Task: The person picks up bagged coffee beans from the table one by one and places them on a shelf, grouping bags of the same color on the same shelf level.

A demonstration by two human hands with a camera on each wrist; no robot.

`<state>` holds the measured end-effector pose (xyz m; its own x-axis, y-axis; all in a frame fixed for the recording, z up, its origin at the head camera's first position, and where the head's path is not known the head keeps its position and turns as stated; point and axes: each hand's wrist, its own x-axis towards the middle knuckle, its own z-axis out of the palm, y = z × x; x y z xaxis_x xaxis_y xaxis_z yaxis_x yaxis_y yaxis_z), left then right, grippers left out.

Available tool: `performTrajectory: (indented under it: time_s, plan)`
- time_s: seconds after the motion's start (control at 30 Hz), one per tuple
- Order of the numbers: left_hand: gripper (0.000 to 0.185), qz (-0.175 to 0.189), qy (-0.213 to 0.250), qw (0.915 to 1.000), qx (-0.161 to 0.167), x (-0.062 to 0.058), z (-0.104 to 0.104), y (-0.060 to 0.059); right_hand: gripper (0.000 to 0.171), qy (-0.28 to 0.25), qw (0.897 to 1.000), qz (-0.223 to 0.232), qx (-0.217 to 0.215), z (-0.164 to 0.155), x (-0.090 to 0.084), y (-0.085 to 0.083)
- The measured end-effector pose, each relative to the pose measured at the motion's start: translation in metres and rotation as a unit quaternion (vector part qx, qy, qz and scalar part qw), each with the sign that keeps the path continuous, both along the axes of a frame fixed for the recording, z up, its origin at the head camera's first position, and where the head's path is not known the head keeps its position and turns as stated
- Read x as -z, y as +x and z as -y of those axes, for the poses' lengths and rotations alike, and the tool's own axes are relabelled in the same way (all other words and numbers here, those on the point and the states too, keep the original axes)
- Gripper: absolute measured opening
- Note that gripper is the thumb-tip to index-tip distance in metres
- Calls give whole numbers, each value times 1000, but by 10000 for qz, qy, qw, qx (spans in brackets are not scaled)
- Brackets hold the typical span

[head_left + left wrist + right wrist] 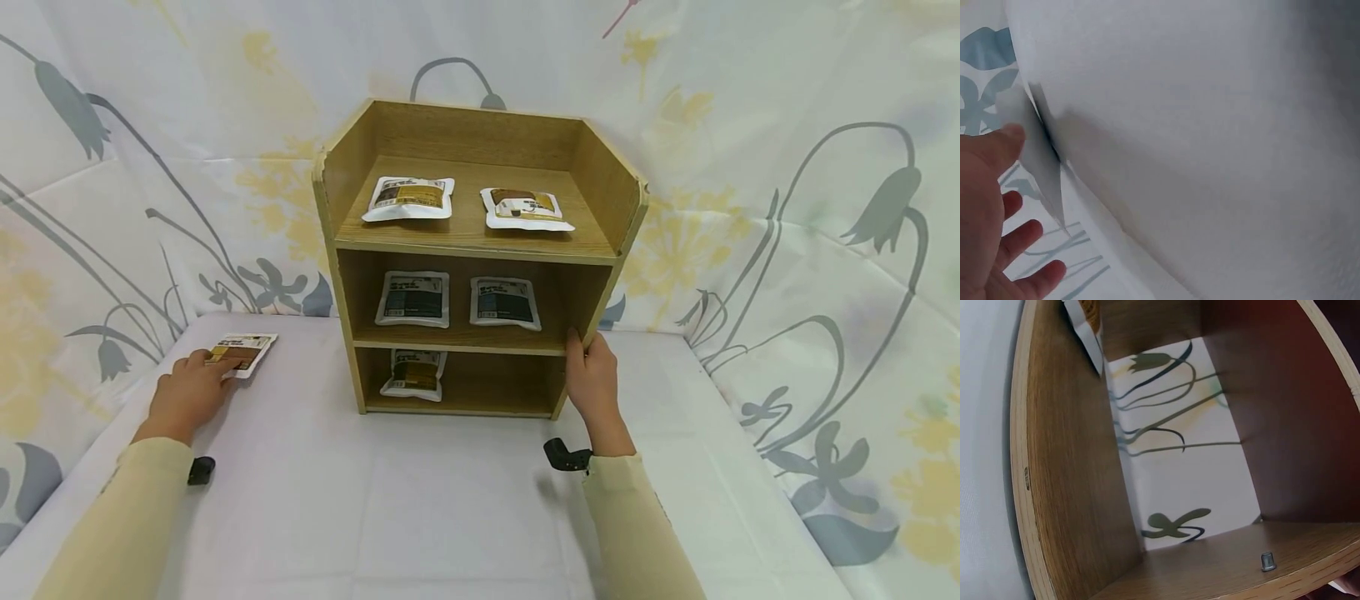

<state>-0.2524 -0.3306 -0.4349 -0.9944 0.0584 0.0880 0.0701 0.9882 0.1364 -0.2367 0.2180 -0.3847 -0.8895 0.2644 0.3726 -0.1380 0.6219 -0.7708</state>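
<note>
A wooden three-tier shelf unit (480, 250) stands on a white-covered table (390, 508). My right hand (591, 375) grips the front edge of its right side panel, thumb on the front and fingers round the outside. My left hand (187, 392) rests on the table at the left, fingertips touching a flat snack packet (242, 352). In the left wrist view the fingers (1025, 234) are spread and straight, and the thumb (1004, 140) touches the packet's white edge (1038, 156). The right wrist view looks into a shelf compartment (1072, 462); the hand itself is out of sight there.
Two packets (408, 198) (525, 208) lie on the top shelf, two (414, 298) (505, 302) on the middle one, and one (415, 372) at the bottom left. Flower-printed cloth (810, 208) walls the table on three sides. A metal shelf pin (1266, 560) protrudes inside the compartment.
</note>
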Motion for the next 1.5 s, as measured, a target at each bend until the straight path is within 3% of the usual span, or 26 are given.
performTrajectory:
  time_s: [0.23,0.33,0.57,0.87,1.23,1.5]
  plan:
    - [32,-946,-86,9951,270,-4,-8,-2,50,-18,10000,-30,-29,1,-1,1]
    - [30,-1114,-115,9929,392,-9,-11,-3,50,-38,10000,-37,-39,1,-1,1]
    - [31,-883,-198,9950,424,-19,-13,-1,52,-106,9999,5,-102,0,-1,2]
    - [29,-945,-303,9942,424,-32,-22,3,52,-104,9999,-55,-116,0,-1,2]
    - [26,-678,-114,9974,225,-40,-29,9,51,-52,9998,-148,-98,-1,2,1]
    - [22,-854,-205,9956,321,-52,-33,15,52,-29,9998,-164,-74,-1,3,0]
